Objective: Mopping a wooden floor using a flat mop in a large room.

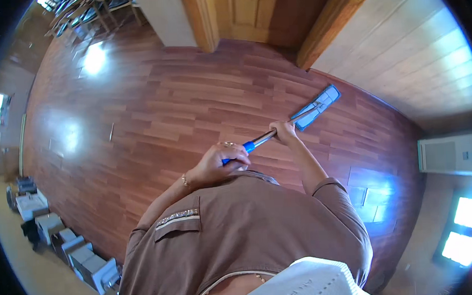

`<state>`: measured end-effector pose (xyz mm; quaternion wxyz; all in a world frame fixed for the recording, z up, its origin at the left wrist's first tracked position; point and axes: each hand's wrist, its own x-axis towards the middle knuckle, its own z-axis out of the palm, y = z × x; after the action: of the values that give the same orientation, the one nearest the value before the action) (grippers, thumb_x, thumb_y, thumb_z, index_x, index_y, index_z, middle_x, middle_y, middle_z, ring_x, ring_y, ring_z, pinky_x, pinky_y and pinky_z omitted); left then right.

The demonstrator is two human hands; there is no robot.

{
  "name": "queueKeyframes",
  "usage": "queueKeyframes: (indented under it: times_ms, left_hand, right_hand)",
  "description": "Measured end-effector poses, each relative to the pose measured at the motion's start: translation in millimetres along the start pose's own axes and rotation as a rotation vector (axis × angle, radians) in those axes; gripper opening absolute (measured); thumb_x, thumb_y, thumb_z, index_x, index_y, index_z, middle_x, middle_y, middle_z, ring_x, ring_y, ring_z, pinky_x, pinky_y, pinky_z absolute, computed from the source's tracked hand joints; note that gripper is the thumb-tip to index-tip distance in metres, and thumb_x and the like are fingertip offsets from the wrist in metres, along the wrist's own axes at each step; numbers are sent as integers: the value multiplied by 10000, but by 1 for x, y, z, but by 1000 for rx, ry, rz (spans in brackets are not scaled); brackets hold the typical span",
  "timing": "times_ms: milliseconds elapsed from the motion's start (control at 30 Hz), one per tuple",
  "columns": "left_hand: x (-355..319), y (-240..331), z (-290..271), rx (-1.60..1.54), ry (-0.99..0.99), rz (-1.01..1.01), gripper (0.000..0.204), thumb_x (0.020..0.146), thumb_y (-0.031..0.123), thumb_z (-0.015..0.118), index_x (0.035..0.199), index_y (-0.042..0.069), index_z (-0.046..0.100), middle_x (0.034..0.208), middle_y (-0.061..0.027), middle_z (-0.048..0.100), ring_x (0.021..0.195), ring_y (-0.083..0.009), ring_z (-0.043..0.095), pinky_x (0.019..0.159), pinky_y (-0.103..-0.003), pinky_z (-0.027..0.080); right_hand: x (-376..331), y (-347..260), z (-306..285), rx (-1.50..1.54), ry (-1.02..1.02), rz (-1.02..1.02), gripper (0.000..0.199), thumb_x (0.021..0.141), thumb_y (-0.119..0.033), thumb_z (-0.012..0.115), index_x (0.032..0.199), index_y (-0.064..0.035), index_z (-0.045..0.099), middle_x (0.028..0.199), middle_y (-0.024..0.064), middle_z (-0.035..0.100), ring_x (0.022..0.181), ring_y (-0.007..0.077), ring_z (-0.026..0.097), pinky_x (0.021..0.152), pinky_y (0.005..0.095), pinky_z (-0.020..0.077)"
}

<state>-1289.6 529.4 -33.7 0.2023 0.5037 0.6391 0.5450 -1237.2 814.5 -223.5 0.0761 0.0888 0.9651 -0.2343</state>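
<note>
A flat mop [316,108] with a pale blue head lies on the wood-look floor, near the foot of the white wall on the right. Its metal pole slants back toward me and ends in a blue grip. My left hand [223,160] is closed around that blue grip, close to my body. Farther along the pole, my right hand [283,132] wraps the bare metal just short of the mop head. The pole's top end is hidden behind my left hand.
A wooden door [255,16] in an orange-brown frame stands ahead. The panelled wall [392,46] runs along the right, with a white cabinet [448,155] farther round. Several boxes [86,262] line the left wall. Chairs [90,13] and a table are far left.
</note>
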Motion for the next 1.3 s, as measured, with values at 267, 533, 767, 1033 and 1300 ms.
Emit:
queueKeyframes:
  times_ms: [267,533,767,1033,1300]
  left_hand:
    - [-167,107,-12,69,285,-211,101,700,53,706,797,38,680,824,-87,674,835,-260,650,894,-418,414]
    - [-285,233,37,386,572,-189,53,677,53,653,726,37,644,643,-77,624,718,-246,660,894,-470,412]
    - [-307,268,79,482,754,-148,24,745,54,629,741,32,623,546,-43,585,638,-234,662,864,-476,423]
    - [-292,275,117,334,953,62,151,858,143,562,840,-2,599,504,-35,517,611,-216,621,846,-476,418]
    - [-168,225,176,152,959,202,236,866,249,553,793,25,566,533,-63,516,562,-217,576,792,-477,428]
  right_hand:
    - [-40,-143,56,52,-289,-483,192,660,-280,708,767,-136,642,785,112,670,764,326,649,636,449,486]
    - [-121,-264,94,671,-366,-980,324,668,-282,791,743,-67,560,649,101,551,646,302,566,551,409,409]
    - [-156,-293,117,476,-146,-1005,313,724,-280,730,637,-73,512,654,140,560,665,353,577,562,457,414]
    - [-198,-272,87,294,-231,-876,66,675,-159,610,632,-112,591,691,152,616,672,376,603,583,487,451]
    - [-208,-117,3,96,-230,-647,32,662,-136,585,666,-128,616,722,140,648,720,369,641,634,480,513]
